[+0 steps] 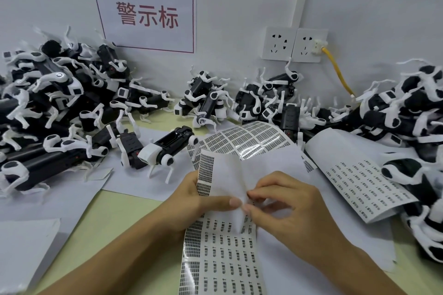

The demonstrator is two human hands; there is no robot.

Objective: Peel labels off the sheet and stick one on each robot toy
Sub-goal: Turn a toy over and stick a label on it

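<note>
A long label sheet [220, 251] runs from the bottom of the view up between my hands and curls over at the top. My left hand [199, 199] grips the bent-over part of the sheet, thumb lying across its white backing. My right hand [280, 208] pinches at the sheet's fold with thumb and forefinger, right by my left thumb tip. A single black-and-white robot toy [167, 148] stands just beyond the sheet, apart from both hands.
Heaps of robot toys lie at the left [52, 108], along the back wall [263, 100] and at the right [407, 112]. Another label sheet [359, 179] lies at the right. White paper [24, 246] covers the table at the left. A yellow cable [338, 72] hangs from the wall socket.
</note>
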